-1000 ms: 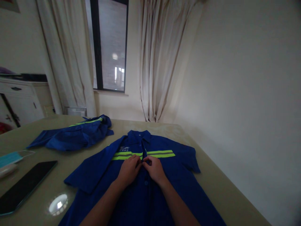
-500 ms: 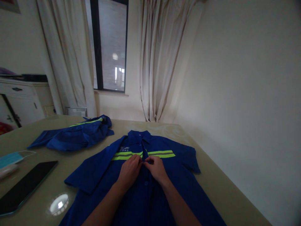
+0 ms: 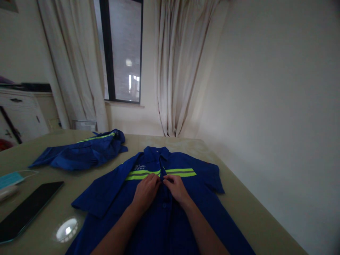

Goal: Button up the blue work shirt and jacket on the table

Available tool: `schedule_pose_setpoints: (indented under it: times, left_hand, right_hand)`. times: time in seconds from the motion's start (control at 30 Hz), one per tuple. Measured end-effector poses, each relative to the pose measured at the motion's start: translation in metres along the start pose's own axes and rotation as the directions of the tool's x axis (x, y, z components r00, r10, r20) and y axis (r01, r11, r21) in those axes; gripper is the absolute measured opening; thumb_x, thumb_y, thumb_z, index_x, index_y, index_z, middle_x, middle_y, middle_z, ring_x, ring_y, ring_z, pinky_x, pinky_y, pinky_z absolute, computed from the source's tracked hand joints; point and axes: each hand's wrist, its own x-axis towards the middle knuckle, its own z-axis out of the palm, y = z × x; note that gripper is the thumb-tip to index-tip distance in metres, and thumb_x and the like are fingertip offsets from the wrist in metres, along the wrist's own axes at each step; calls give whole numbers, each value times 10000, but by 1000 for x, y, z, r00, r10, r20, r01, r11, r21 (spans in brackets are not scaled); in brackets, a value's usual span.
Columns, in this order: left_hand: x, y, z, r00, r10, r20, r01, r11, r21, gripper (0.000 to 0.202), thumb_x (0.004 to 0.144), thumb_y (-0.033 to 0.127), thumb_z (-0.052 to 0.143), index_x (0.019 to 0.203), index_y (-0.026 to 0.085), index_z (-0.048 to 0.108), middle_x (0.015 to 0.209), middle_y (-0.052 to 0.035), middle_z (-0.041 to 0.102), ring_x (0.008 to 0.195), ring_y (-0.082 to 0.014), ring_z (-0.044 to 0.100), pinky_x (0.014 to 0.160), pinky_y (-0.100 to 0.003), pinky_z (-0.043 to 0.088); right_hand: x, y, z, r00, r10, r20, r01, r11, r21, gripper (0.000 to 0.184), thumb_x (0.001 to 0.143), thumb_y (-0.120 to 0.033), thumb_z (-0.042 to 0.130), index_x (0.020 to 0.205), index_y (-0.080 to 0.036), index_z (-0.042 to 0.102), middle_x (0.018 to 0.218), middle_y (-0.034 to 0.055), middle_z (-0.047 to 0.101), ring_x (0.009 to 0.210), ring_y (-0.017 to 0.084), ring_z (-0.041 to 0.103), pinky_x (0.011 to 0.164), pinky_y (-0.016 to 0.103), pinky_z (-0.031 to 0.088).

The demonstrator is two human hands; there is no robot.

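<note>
A blue work shirt (image 3: 196,198) with yellow-green stripes across the chest lies front side up, its collar pointing away from me. My left hand (image 3: 147,187) pinches the edge of the front opening at stripe height. Close beside it, my right hand (image 3: 175,186) has thumb and index finger pinched on the opposite side of the same opening. Below the hands a button (image 3: 164,205) shows on the front. Whatever small part lies between the fingertips is hidden.
A second blue garment (image 3: 82,156) lies crumpled at the back left of the table (image 3: 265,223). A dark phone (image 3: 32,209), a pale rounded object (image 3: 8,192) and a light-blue face mask (image 3: 10,180) are on the left. A wall (image 3: 278,124) borders the right side.
Both hands stay at the same place on the shirt front, with slight finger movement at the opening. The view has shifted a little.
</note>
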Motion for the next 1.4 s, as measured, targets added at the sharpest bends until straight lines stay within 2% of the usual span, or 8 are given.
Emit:
schedule_pose_setpoints:
  times: [0.3,0.47,0.63,0.97,1.07,1.2,1.3,1.4]
  left_hand:
    - [-1,0,2,999,-21,-42,21,1000,9,101,1008,215,494,958,246,576,1007,-30,675,982,-204,642,856,-305,457]
    - [-1,2,0,999,-25,-47,25,1000,-3,102,1005,222,499,942,249,575,992,-23,674,959,-199,640,832,-299,455]
    - [-2,0,0,995,-22,-93,15,997,-73,103,1006,221,490,944,251,566,983,-20,671,950,-193,636,832,-303,462]
    - [-2,-3,5,987,10,-159,-28,993,-113,76,1000,242,514,939,251,559,958,-7,654,919,-197,639,819,-309,470]
    - [-2,-2,4,989,5,-150,-20,995,-97,70,1002,242,517,952,247,567,964,-8,658,929,-198,645,826,-307,469]
    - [-1,0,2,993,8,-114,-17,997,-72,68,1000,231,527,961,244,582,979,-12,665,932,-194,650,811,-295,465]
    - [-1,0,1,995,7,-103,-13,998,-65,72,997,220,531,960,239,590,991,-17,669,944,-195,650,826,-293,463]
    - [-1,0,1,997,10,-76,-15,998,-63,93,999,205,519,966,233,601,1000,-26,676,957,-200,649,845,-298,463]
  right_hand:
    - [-3,-17,-9,1000,12,28,-14,998,63,270,754,-235,646,967,-212,810,1047,51,784,1090,282,677,1004,391,475]
    - [0,-18,-14,992,87,95,-104,976,192,263,757,-355,701,935,-186,797,892,43,787,887,253,715,824,349,536]
    - [1,-17,-21,962,179,206,-263,805,532,395,622,-459,876,881,-180,768,759,10,744,694,189,670,667,285,506]
    - [1,-18,-26,942,174,286,-325,687,650,456,589,-377,911,991,-206,779,832,13,776,727,177,691,755,300,524]
    - [-1,-21,-25,953,185,239,-292,773,563,430,635,-430,868,993,-213,773,834,11,771,737,191,684,716,303,508]
    - [-4,-25,-23,986,68,155,-85,990,108,251,669,-355,825,843,-183,768,732,-4,726,680,174,627,620,263,424]
    - [-7,-27,-19,995,-36,89,47,990,-131,76,704,-227,734,752,-170,749,614,-22,662,600,151,573,575,251,364]
    - [-10,-30,-13,993,-113,21,115,977,-182,114,741,-183,660,788,-169,763,659,-4,693,619,158,594,603,255,386]
